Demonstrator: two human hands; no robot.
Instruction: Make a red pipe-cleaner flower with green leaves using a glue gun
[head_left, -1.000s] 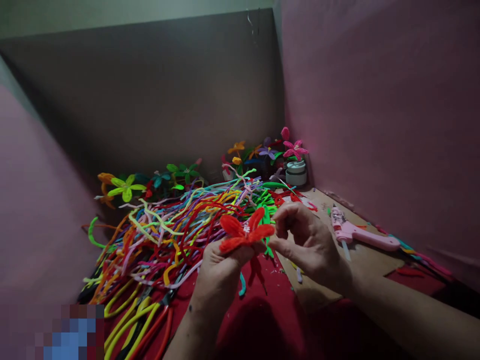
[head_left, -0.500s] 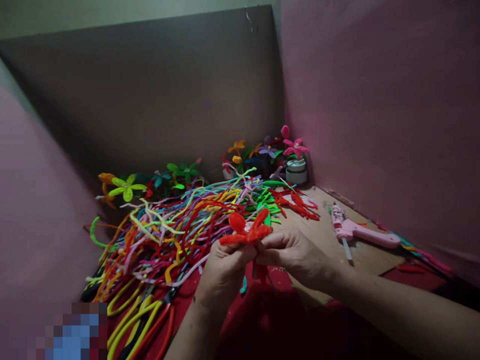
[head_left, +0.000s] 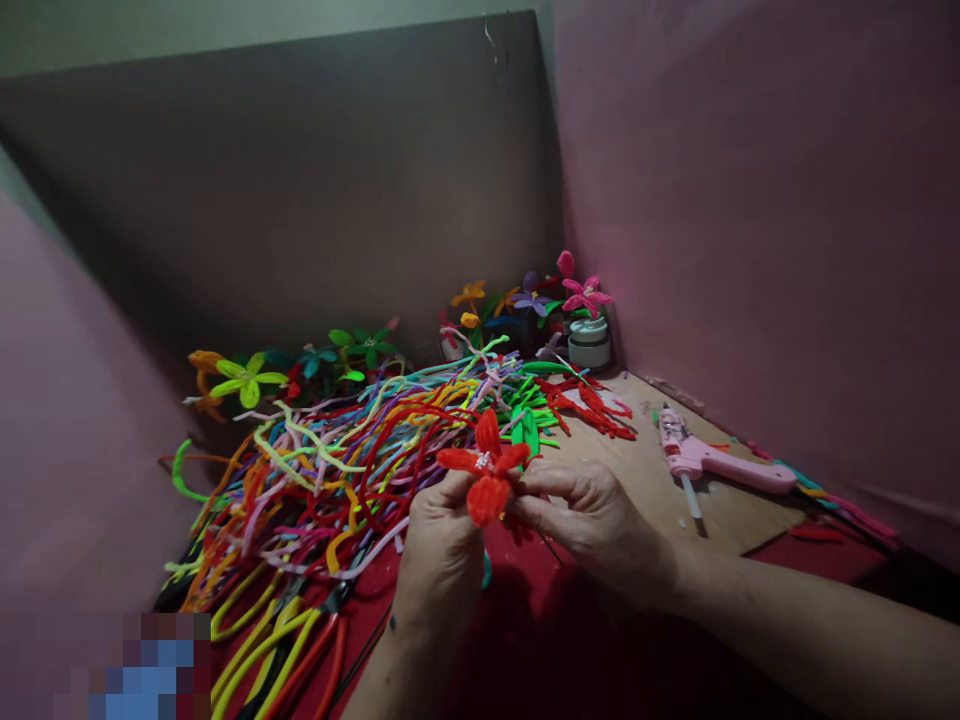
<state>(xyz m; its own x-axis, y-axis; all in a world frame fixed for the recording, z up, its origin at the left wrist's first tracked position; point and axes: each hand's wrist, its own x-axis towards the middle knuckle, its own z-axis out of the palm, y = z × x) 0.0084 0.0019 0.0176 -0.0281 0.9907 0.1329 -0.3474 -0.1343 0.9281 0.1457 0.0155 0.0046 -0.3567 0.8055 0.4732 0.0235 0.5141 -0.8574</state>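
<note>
**Red flower pinched between both hands, mid-bench**

Fingers first. The left hand [head_left: 439,545] has thumb and forefinger closed on the left side of a red pipe-cleaner flower [head_left: 486,468], just under the petals. The right hand [head_left: 600,525] comes in from the right, its fingertips [head_left: 541,487] pinched on the flower's base below the right petal. Both hands grip it; neither palm is open. The flower sits directly between the two sets of fingertips and a little above them, with petals fanned up and toward the far edge and one petal drooping toward the person. A pale bead cluster marks its centre. Its stem, if it has one, is hidden behind the fingers, so I cannot tell its long axis. The left hand is slightly nearer the bloom.

Outward from there. Under the wrists lies a red cloth [head_left: 525,590] at the near edge of the bench [head_left: 637,470]. To the left and beyond, a deep tangle of mixed-colour pipe cleaners [head_left: 337,450] covers most of the left half. A pair of pliers [head_left: 315,640] (red and yellow grips) lies at the near left. Green leaf pieces [head_left: 525,425] and loose red petals [head_left: 592,405] lie just past the flower.

On the right, bare board is the only open room, with a pink glue gun [head_left: 712,462] lying across it, well apart from the right hand. Finished flowers line the far edge: a yellow-green one [head_left: 244,378] on the left and a pink one [head_left: 585,297] over white pots [head_left: 589,345] in the far right corner. Walls close in on three sides.
</note>
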